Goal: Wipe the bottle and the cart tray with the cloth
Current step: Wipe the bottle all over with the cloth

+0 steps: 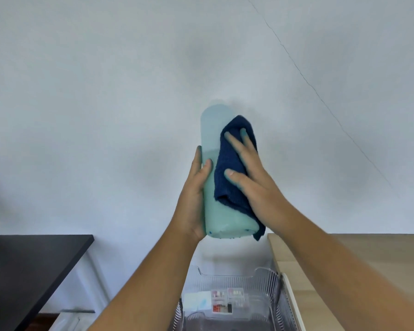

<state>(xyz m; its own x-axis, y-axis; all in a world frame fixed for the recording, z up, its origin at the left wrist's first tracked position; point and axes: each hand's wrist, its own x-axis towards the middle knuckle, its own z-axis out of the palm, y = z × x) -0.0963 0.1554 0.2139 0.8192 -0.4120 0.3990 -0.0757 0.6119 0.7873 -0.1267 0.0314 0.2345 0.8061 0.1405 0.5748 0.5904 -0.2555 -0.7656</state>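
A tall pale blue-green bottle [212, 130] is held up in front of the white wall, its base toward me. My left hand [195, 194] grips its lower left side, thumb on the front. A folded dark blue cloth [230, 168] lies against the bottle's right side. My right hand [253, 177] presses the cloth onto the bottle with straight, spread fingers. Below, the clear ribbed cart tray [270, 283] shows at the bottom centre.
Small packets and boxes [221, 301] lie in the clear tray. A black table [26, 263] stands at the lower left. A light wooden tabletop [344, 254] borders the tray on the right. The white wall [105, 91] fills the upper view.
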